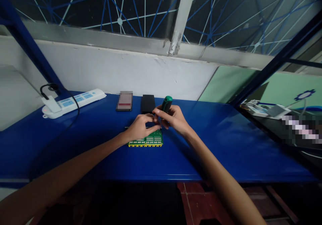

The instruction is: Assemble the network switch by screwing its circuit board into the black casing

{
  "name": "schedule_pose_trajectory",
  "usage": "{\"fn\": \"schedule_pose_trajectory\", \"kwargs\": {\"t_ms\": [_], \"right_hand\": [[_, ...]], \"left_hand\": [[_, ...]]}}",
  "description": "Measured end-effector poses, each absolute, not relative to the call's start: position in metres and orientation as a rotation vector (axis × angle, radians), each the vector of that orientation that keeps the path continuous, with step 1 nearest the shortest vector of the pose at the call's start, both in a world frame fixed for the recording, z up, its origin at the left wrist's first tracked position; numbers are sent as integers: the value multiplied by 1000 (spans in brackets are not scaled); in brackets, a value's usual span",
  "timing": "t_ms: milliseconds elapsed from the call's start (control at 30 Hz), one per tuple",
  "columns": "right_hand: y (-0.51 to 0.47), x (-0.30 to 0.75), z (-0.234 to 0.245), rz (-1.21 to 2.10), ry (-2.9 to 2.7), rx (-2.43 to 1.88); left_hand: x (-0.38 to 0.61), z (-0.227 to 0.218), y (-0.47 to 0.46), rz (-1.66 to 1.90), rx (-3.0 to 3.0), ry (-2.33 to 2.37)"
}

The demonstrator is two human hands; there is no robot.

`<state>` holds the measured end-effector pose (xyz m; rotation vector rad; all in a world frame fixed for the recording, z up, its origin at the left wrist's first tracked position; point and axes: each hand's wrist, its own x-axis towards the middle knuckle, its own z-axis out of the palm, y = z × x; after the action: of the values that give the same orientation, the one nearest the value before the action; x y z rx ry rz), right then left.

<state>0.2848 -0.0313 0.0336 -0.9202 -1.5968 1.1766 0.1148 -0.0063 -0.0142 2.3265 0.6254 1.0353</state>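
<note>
The blue workbench [226,144] is taking up most of the view. A white power strip [75,102] is lying at its back left, then a black box [147,103] (any labels are too blurry to read). The green circuit board [151,140] is lying flat mid-table. The right hand [173,119] is gripping a green-handled screwdriver [166,104], with the left hand [141,127] pinching near its shaft above the board.

On a glossy blue metal bench [226,144], the right hand [173,119] grips a green-handled screwdriver [166,103]; the left hand [141,127] pinches above a green rectangular circuit board [151,140].
</note>
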Motion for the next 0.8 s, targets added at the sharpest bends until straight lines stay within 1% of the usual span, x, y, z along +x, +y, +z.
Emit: {"fn": "schedule_pose_trajectory", "kwargs": {"t_ms": [133, 267, 533, 800], "right_hand": [[-31, 285, 33, 1172, -1593, -906], [-30, 285, 32, 1196, -1593, -906], [-30, 284, 32, 1159, -1567, -903], [-31, 286, 33, 1172, -1583, -886]], "left_hand": [[114, -14, -7, 1033, 2376, 572], [116, -17, -6, 1099, 2360, 613], [115, -16, -6, 1103, 2381, 652], [111, -9, -6, 926, 2374, 491]]}}
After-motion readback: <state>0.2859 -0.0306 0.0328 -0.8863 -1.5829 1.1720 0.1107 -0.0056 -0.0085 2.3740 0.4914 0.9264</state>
